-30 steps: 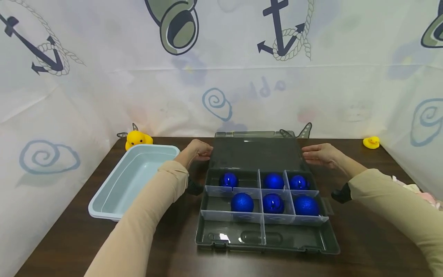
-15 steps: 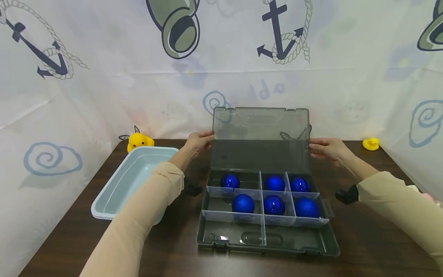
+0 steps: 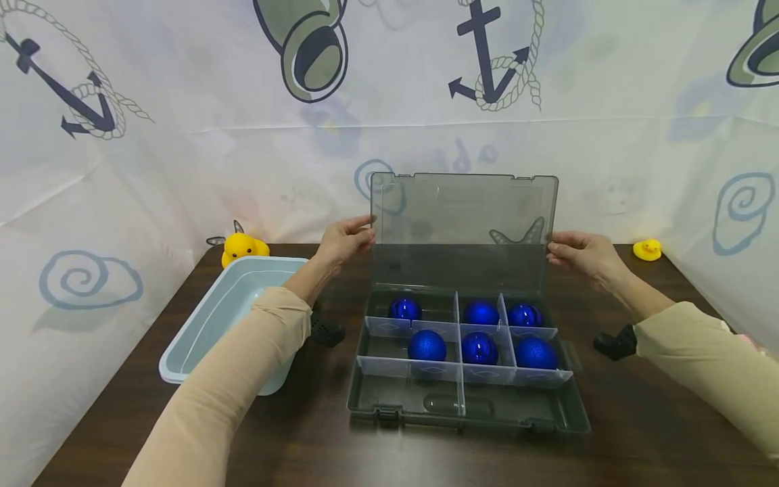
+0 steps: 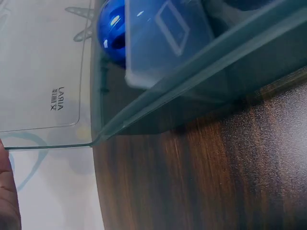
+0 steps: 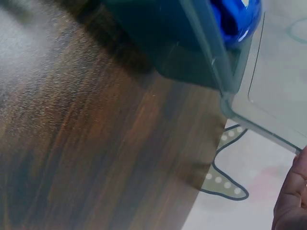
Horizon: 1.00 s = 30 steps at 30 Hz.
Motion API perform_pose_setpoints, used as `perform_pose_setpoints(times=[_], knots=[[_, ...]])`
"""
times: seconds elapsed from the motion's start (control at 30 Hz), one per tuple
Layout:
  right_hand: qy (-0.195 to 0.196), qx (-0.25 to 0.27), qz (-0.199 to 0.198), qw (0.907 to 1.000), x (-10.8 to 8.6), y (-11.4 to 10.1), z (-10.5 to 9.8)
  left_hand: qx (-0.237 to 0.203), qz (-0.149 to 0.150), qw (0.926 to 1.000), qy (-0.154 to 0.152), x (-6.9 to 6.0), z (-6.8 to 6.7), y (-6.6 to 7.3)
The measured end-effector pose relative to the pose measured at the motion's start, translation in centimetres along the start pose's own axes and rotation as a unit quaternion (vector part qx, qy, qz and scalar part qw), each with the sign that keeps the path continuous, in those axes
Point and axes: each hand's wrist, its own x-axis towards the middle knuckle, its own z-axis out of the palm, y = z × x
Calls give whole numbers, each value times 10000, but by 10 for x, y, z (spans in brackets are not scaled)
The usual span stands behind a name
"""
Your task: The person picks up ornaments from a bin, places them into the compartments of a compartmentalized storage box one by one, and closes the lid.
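The box (image 3: pixel 402 393) was dark grey-green, its lid (image 3: pixel 450 210) smoky grey. The balls (image 3: pixel 427 345) were deep blue, the dividers (image 3: pixel 493 375) whitish with diamond marks. The basin (image 3: pixel 219 325) was pale blue, the table (image 3: pixel 304 439) dark brown, the cloth (image 3: pixel 243 169) white with navy anchors (image 3: pixel 483 54) and blue spirals (image 3: pixel 91 281).

Pale-blue rectangular plastic tub (image 3: pixel 213 311) sits upright on the dark brown wood-grain table (image 3: pixel 304 446), which extends to the tub's right. Large yellow toy duck (image 3: pixel 241 248): just behind tub. Small yellow toy duck (image 3: pixel 647 249): well right of tub. White fabric backdrop (image 3: pixel 420 135) with navy anchors, blue spiral shells: behind and left of tub. Pinkish item (image 3: pixel 745 341): far right of tub, mostly hidden, can't ID.
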Motion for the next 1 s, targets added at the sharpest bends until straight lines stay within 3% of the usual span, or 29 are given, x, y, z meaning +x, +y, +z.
perform_pose_setpoints(times=[0.2, 0.37, 0.53, 0.7, 0.87, 1.0], knots=[[45, 708, -298, 9970, -6, -1, -1, 3, 380, 9986, 368, -4, 6, 0], [17, 1052, -579, 9928, -12, 2, -3, 20, 728, 9954, 619, -8, 12, -1], [-125, 1139, -822, 9900, -18, 6, -3, 133, 914, 9922, 842, -20, 14, -1], [-124, 584, -880, 9943, -32, 8, -3, 80, 780, 9929, 897, -42, 16, 1], [-12, -330, -750, 9966, -53, 11, -4, -251, 542, 9966, 567, -70, 17, 1], [75, -1148, -636, 9913, -67, 15, 0, -361, 484, 9978, 273, -94, 17, -7]])
